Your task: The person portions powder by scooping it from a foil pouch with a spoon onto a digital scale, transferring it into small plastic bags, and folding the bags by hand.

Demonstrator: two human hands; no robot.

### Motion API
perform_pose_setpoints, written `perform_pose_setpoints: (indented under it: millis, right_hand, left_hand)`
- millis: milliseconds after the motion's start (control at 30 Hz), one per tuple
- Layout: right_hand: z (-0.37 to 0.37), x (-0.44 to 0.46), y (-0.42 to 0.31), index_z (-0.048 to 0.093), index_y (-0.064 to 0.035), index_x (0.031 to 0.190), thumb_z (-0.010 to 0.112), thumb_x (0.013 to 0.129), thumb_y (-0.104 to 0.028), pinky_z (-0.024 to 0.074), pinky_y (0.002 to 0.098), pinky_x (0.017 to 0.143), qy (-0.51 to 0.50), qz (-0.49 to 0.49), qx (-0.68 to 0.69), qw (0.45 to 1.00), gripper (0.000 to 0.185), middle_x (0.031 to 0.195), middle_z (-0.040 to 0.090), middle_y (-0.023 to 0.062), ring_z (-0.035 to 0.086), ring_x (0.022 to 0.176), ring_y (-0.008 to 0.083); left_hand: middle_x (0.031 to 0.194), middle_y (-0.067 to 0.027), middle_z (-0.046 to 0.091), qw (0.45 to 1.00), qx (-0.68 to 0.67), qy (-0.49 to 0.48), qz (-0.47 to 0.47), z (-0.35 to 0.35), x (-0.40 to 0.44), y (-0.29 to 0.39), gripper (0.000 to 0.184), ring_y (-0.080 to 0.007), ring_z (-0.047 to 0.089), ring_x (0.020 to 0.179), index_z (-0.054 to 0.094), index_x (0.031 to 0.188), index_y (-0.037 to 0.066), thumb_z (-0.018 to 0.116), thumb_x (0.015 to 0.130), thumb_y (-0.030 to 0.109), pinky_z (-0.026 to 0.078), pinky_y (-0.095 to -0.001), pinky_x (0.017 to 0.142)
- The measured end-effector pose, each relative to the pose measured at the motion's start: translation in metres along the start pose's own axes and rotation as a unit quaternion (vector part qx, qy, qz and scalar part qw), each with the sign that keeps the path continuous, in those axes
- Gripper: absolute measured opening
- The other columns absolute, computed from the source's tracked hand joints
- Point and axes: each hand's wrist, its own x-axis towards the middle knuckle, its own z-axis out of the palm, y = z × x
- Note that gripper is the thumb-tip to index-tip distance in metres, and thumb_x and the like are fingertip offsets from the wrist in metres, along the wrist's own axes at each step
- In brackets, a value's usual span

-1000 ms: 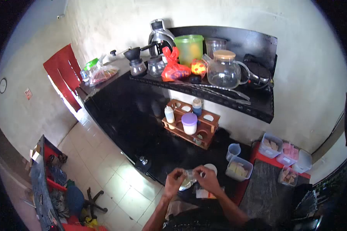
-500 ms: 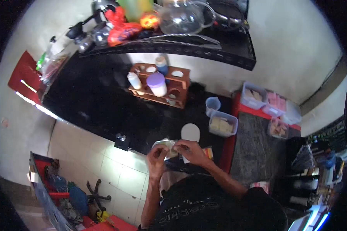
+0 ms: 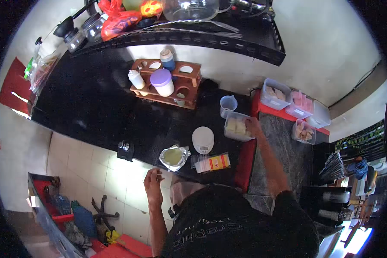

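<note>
Below us, a glossy black counter [image 3: 94, 99] runs along a pale wall [image 3: 327, 38], with light tiled floor [image 3: 86, 167] beyond its near edge and a black shelf [image 3: 256, 31] mounted above. To the right we see a dark grey slab [image 3: 284, 144] with red edging [image 3: 246, 165].

We find the left hand [image 3: 153, 181] over the floor, just beside the counter's edge, its fingers curled with little space between them; we cannot tell whether anything is pinched there. The right hand [image 3: 253, 127] reaches over the rim of a clear tub [image 3: 234, 136], fingers bent down at the pale blocks [image 3: 235, 125] inside; its grip is too hidden for us to judge.

Near the left hand, at the counter's edge, we see a foil-edged holder [image 3: 185, 154] with pale greenish-yellow contents [image 3: 173, 157]. Between it and the clear tub stands a white scale [image 3: 202, 137], a packet [image 3: 219, 162] lying just below. Behind the tub is a translucent jug [image 3: 228, 107]; farther right, a plastic box [image 3: 299, 112] holds pink pieces. A wooden rack [image 3: 191, 93] carries a purple-lidded jar [image 3: 162, 84].
</note>
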Motion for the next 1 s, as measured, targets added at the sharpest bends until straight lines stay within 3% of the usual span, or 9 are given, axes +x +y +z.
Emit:
perform_pose_setpoints:
  millis: [33,167,233,300,367,600,867,933,1000]
  right_hand:
    - [0.004,0.014,0.041,0.064,0.0013,0.092,0.059,0.087,-0.025,0.0510,0.0407,0.064,-0.054,-0.189,-0.153,0.968,0.027,0.083,0.067,0.0170,0.063,0.070,0.0325]
    - [0.027,-0.028,-0.086,0.055,0.0034,0.112,0.059,0.083,-0.019,0.0466,0.0453,0.088,0.125,-0.068,-0.333,0.932,0.037,0.108,0.060,0.0220,0.057,0.101,0.0390]
    - [0.048,-0.063,-0.132,0.056,0.0037,0.111,0.059,0.084,-0.019,0.0465,0.0457,0.088,0.074,-0.256,-0.209,0.941,0.035,0.105,0.060,0.0226,0.057,0.102,0.0393]
    - [0.071,-0.095,-0.171,0.056,0.0020,0.113,0.061,0.082,-0.021,0.0447,0.0464,0.092,-0.287,-0.141,-0.030,0.947,0.038,0.108,0.060,0.0222,0.055,0.108,0.0394]
    - [0.117,-0.128,-0.168,0.060,-0.0027,0.110,0.068,0.077,-0.024,0.0470,0.0456,0.087,-0.356,-0.121,0.010,0.926,0.039,0.102,0.062,0.0204,0.058,0.102,0.0382]
    - [0.185,-0.139,-0.136,0.063,-0.0040,0.087,0.066,0.078,-0.027,0.0497,0.0478,0.078,-0.225,-0.213,-0.261,0.914,0.025,0.096,0.060,0.0170,0.059,0.093,0.0359]
    - [0.117,-0.132,-0.179,0.057,-0.0012,0.085,0.063,0.083,-0.017,0.0505,0.0425,0.074,-0.131,-0.225,0.097,0.961,0.017,0.089,0.060,0.0151,0.062,0.080,0.0317]
    - [0.100,-0.140,-0.201,0.053,-0.0031,0.100,0.061,0.084,-0.018,0.0478,0.0445,0.082,-0.287,-0.039,0.295,0.911,0.023,0.095,0.061,0.0166,0.059,0.095,0.0378]
    - [0.094,-0.146,-0.214,0.052,-0.0027,0.104,0.061,0.084,-0.018,0.0476,0.0446,0.084,-0.279,-0.099,0.161,0.942,0.027,0.099,0.061,0.0173,0.058,0.097,0.0382]
  left_hand:
    - [0.091,-0.0033,0.058,1.000,0.000,-0.007,0.008,0.002,-0.001,0.002,0.024,-0.0114,0.054,0.080,0.061,0.104,0.002,0.049,0.097,0.022,0.047,-0.0279,0.075]
    - [0.090,-0.0051,0.059,0.999,0.028,-0.024,0.022,-0.001,-0.005,0.001,0.025,-0.0117,0.054,0.078,0.061,0.103,0.000,0.051,0.096,0.022,0.047,-0.0274,0.073]
    - [0.090,-0.0047,0.059,0.999,0.035,-0.006,-0.001,-0.001,-0.009,-0.004,0.025,-0.0118,0.054,0.078,0.062,0.103,0.001,0.051,0.096,0.022,0.048,-0.0276,0.073]
    - [0.091,-0.0051,0.060,0.997,0.066,-0.029,-0.017,0.002,-0.009,-0.010,0.024,-0.0117,0.054,0.079,0.062,0.103,0.001,0.050,0.096,0.020,0.047,-0.0272,0.074]
    - [0.094,-0.0056,0.061,0.995,0.081,-0.059,-0.030,0.004,-0.006,-0.023,0.023,-0.0119,0.055,0.080,0.062,0.105,0.001,0.049,0.096,0.017,0.047,-0.0269,0.075]
    - [0.095,-0.0047,0.063,0.984,0.102,-0.145,-0.008,0.012,-0.008,-0.010,0.018,-0.0124,0.058,0.085,0.061,0.104,0.003,0.049,0.097,0.014,0.047,-0.0270,0.078]
    - [0.097,-0.0067,0.064,0.979,0.141,-0.144,-0.008,0.020,0.008,-0.017,0.021,-0.0153,0.061,0.087,0.061,0.107,0.004,0.049,0.098,0.018,0.049,-0.0286,0.080]
    - [0.098,-0.0080,0.065,0.978,0.127,-0.164,-0.026,0.035,0.014,-0.018,0.024,-0.0159,0.062,0.087,0.061,0.108,0.003,0.051,0.098,0.022,0.050,-0.0301,0.079]
    - [0.096,-0.0086,0.066,0.964,0.168,-0.207,0.005,0.043,0.024,-0.031,0.025,-0.0164,0.062,0.087,0.061,0.109,0.002,0.052,0.098,0.023,0.050,-0.0307,0.078]
